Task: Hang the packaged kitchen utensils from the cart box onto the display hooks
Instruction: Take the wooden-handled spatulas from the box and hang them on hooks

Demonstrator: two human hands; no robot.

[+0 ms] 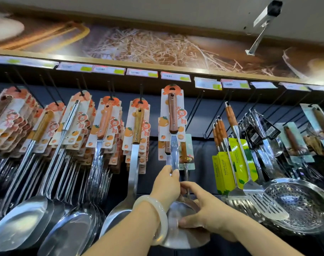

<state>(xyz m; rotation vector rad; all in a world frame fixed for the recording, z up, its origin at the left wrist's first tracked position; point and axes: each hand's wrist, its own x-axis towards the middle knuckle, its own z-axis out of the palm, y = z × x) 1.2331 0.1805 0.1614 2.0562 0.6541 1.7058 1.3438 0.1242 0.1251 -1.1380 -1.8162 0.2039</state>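
Head view, looking up at the display wall. The left hand [166, 183], with a pale bangle on its wrist, has its fingers curled round the steel shaft of a packaged ladle [173, 130], gripping just under the wooden handle. The right hand [203, 213] is cupped on the ladle's bowl [183, 228] from the right, thumb pressed on the shiny face, fingers wrapped round the rim. The orange-printed backing card [172, 91] sits high, just below the price tag rail [176, 76], with its hang hole near the top; whether it is already threaded on a hook I cannot tell, because the hook is not visible behind the card.

That is the danger here. If the hole misses the hook tip and both hands let go, the heavy bowl will likely drag the ladle down. The thin card could tear at the hole if it is pushed on at an angle. To the left hangs another ladle [135, 145] on its own hook, to the right the slotted turners [237, 148]; a swinging bowl could knock either. The cart box is not in view.
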